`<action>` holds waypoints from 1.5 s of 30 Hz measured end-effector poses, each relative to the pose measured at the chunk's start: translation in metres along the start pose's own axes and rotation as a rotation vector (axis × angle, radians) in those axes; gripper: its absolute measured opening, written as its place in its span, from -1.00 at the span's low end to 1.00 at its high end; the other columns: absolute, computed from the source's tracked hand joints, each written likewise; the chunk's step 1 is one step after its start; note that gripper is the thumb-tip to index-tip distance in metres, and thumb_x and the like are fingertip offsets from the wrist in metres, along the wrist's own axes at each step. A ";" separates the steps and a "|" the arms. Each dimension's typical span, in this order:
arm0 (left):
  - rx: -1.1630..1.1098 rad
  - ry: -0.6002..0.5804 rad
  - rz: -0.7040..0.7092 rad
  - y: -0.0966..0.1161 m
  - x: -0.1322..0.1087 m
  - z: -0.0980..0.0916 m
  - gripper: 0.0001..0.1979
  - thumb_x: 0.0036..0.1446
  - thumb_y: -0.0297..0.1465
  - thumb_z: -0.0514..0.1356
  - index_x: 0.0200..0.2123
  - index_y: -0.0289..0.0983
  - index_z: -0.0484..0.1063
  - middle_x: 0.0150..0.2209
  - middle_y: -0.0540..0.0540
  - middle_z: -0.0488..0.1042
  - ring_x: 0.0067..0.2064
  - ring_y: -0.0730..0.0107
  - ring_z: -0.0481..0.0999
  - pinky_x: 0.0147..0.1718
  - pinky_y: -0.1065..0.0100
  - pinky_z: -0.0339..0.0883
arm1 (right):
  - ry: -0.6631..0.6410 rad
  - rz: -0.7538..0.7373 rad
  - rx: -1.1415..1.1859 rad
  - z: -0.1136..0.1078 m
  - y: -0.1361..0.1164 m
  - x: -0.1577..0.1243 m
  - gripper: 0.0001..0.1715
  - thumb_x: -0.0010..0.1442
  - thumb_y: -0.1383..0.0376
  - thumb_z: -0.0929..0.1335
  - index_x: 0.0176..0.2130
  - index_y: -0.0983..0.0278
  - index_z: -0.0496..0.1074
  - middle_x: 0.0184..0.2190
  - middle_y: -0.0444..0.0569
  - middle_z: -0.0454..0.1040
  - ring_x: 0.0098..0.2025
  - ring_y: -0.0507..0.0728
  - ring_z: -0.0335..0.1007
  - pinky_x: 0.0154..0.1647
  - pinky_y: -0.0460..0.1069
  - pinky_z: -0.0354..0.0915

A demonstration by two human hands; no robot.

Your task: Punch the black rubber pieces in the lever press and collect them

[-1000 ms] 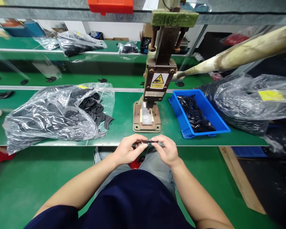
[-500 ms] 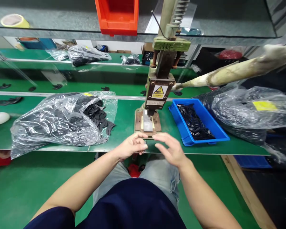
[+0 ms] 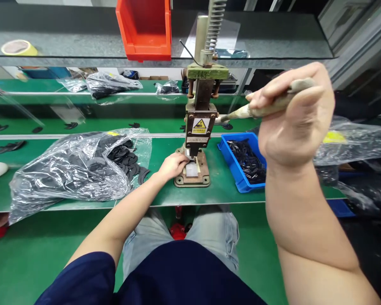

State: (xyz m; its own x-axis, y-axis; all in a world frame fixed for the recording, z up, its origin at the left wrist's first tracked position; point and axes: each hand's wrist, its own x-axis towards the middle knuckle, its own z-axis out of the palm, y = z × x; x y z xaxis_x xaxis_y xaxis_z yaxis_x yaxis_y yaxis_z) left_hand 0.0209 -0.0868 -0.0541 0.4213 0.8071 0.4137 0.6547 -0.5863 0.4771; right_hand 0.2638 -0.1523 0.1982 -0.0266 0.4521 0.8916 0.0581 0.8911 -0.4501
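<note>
A hand press with a yellow warning label stands on the green bench. Its long lever points right, and my right hand is wrapped round the lever's end. My left hand is at the press base, just under the ram, with its fingers pinched together at a small dark part too small to make out. A pale block sits on the base in front of those fingers.
Left of the press lies a clear bag with black curved parts at its mouth. A blue tray of small black parts stands to the right, beside another bag. An orange bin sits on the shelf above.
My right hand has risen from the bench edge to the lever and closed on it. My left hand has moved forward from the bench edge to beneath the ram. The view has shifted slightly.
</note>
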 end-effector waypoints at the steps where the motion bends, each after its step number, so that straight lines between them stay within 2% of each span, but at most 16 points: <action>1: 0.009 -0.003 0.025 0.000 0.002 0.000 -0.80 0.37 -0.40 0.19 -0.11 -0.21 0.65 -0.07 -0.12 0.67 0.02 0.20 0.59 0.10 0.20 0.43 | 0.011 -0.007 -0.002 0.001 0.002 -0.005 -0.49 0.27 -0.09 0.37 -0.25 0.33 0.45 -0.43 -0.17 0.40 -0.37 -0.03 0.45 -0.14 0.05 0.49; 3: 0.016 -0.017 0.054 0.000 0.004 0.000 -0.79 0.37 -0.42 0.19 -0.11 -0.22 0.65 -0.07 -0.13 0.67 0.03 0.20 0.59 0.11 0.18 0.43 | 0.025 -0.022 0.000 -0.001 0.007 -0.022 -0.59 0.24 0.01 0.45 -0.32 0.30 0.41 -0.44 -0.16 0.42 -0.40 -0.04 0.41 -0.26 0.00 0.44; 5: 0.013 -0.034 0.059 0.001 0.004 -0.001 -0.79 0.36 -0.43 0.19 -0.10 -0.22 0.65 -0.07 -0.13 0.67 0.04 0.20 0.60 0.12 0.18 0.43 | 0.018 -0.039 -0.007 -0.003 0.013 -0.045 -0.64 0.22 0.07 0.48 -0.37 0.28 0.40 -0.43 -0.12 0.45 -0.36 0.00 0.45 -0.25 0.04 0.45; 8: -0.022 -0.025 0.017 0.002 0.001 0.000 -0.79 0.37 -0.44 0.18 -0.10 -0.22 0.64 -0.05 -0.11 0.67 0.04 0.22 0.61 0.13 0.20 0.44 | -0.001 -0.062 -0.102 -0.004 0.019 -0.088 -0.72 0.22 0.17 0.44 -0.46 0.23 0.40 -0.47 -0.13 0.44 -0.29 0.09 0.51 -0.01 0.21 0.50; 11: -0.063 0.007 -0.056 0.004 -0.003 0.004 -0.81 0.36 -0.41 0.19 -0.08 -0.22 0.61 -0.06 -0.11 0.67 0.01 0.22 0.62 0.07 0.22 0.47 | -0.008 -0.072 -0.219 -0.004 0.027 -0.130 -0.80 0.14 0.32 0.42 -0.50 0.19 0.38 -0.51 -0.20 0.43 -0.27 0.10 0.52 0.20 0.31 0.44; 15: -0.142 0.017 -0.153 0.009 -0.011 0.004 -0.76 0.35 -0.41 0.20 0.04 -0.22 0.52 -0.07 -0.11 0.65 -0.05 0.26 0.64 -0.01 0.25 0.51 | 0.021 -0.107 -0.267 -0.003 0.040 -0.158 -0.84 0.06 0.37 0.43 -0.47 0.19 0.38 -0.48 -0.21 0.48 -0.26 0.12 0.55 0.24 0.37 0.42; 17: -0.141 0.049 -0.128 0.008 -0.022 -0.005 -0.72 0.35 -0.42 0.19 0.10 -0.24 0.47 0.02 -0.14 0.61 0.01 0.27 0.61 0.04 0.25 0.49 | 0.055 -0.137 -0.270 -0.002 0.045 -0.160 -0.84 0.06 0.34 0.42 -0.49 0.19 0.36 -0.49 -0.21 0.48 -0.28 0.14 0.54 0.18 0.38 0.45; 20: -0.019 0.098 -0.102 -0.001 -0.049 -0.033 -0.72 0.37 -0.40 0.17 0.11 -0.25 0.46 0.09 -0.18 0.57 0.08 0.22 0.55 0.13 0.20 0.41 | 0.142 -0.167 -0.261 0.002 0.051 -0.158 -0.80 0.05 0.27 0.44 -0.52 0.18 0.36 -0.54 -0.18 0.46 -0.35 0.16 0.52 0.09 0.40 0.46; 24: 0.268 0.103 -0.314 -0.026 -0.098 -0.081 -0.76 0.39 -0.31 0.16 0.04 -0.24 0.50 0.00 -0.21 0.59 0.03 0.10 0.54 0.10 0.12 0.36 | 0.211 -0.130 -0.258 0.009 0.057 -0.158 -0.70 0.04 0.20 0.46 -0.58 0.16 0.31 -0.59 -0.17 0.44 -0.39 0.17 0.52 0.06 0.41 0.45; 27: 0.445 0.007 -0.479 -0.040 -0.127 -0.103 -0.75 0.37 -0.22 0.18 -0.05 -0.24 0.53 -0.10 -0.24 0.61 -0.03 0.01 0.54 0.03 0.09 0.34 | 0.313 -0.142 -0.237 0.015 0.061 -0.158 -0.58 0.04 0.13 0.47 -0.63 0.18 0.23 -0.64 -0.19 0.37 -0.43 0.15 0.49 0.01 0.39 0.45; 31: 0.562 -0.110 -0.550 -0.044 -0.139 -0.102 -0.65 0.31 -0.08 0.24 -0.08 -0.24 0.52 -0.16 -0.27 0.62 -0.05 -0.06 0.57 -0.03 0.09 0.32 | 0.357 -0.163 -0.224 0.018 0.065 -0.158 -0.52 0.02 0.10 0.48 -0.65 0.19 0.21 -0.66 -0.19 0.36 -0.46 0.14 0.47 -0.02 0.37 0.45; 36: 0.510 -0.136 -0.587 -0.040 -0.128 -0.091 -0.71 0.26 -0.17 0.30 -0.09 -0.23 0.44 -0.14 -0.25 0.61 -0.05 -0.03 0.59 -0.06 0.13 0.32 | 0.295 -0.134 -0.241 0.013 0.062 -0.160 -0.63 0.00 0.18 0.48 -0.62 0.16 0.27 -0.63 -0.18 0.40 -0.43 0.17 0.49 0.02 0.40 0.44; 40: 0.346 -0.165 -0.629 -0.040 -0.118 -0.095 -0.66 0.16 -0.25 0.38 -0.07 -0.20 0.39 -0.16 -0.16 0.61 -0.13 0.04 0.60 -0.18 0.20 0.34 | 0.258 -0.125 -0.249 0.012 0.057 -0.159 -0.70 0.02 0.20 0.46 -0.58 0.15 0.30 -0.59 -0.19 0.41 -0.40 0.17 0.50 0.05 0.40 0.44; 43: 0.134 -0.188 -0.607 -0.037 -0.110 -0.095 -0.84 0.24 -0.27 0.29 -0.16 -0.17 0.43 -0.28 -0.07 0.59 -0.25 0.19 0.59 -0.30 0.28 0.33 | 0.224 -0.113 -0.264 0.012 0.053 -0.158 -0.76 0.04 0.22 0.43 -0.55 0.14 0.31 -0.57 -0.20 0.42 -0.38 0.17 0.50 0.07 0.43 0.44; 45: -0.044 -0.171 -0.598 -0.032 -0.101 -0.091 -0.82 0.32 -0.20 0.21 -0.23 -0.17 0.44 -0.36 -0.02 0.55 -0.33 0.27 0.56 -0.36 0.32 0.33 | 0.198 -0.113 -0.280 0.011 0.051 -0.158 -0.78 0.05 0.23 0.42 -0.53 0.14 0.31 -0.56 -0.19 0.42 -0.37 0.17 0.49 0.07 0.44 0.45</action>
State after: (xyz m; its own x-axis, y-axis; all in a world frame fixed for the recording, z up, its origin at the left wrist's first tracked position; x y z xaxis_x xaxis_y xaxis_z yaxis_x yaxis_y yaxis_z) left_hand -0.0991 -0.1557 -0.0407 0.0865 0.9943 -0.0630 0.7835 -0.0288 0.6207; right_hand 0.2597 -0.1779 0.0343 0.1442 0.3106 0.9395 0.3379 0.8769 -0.3418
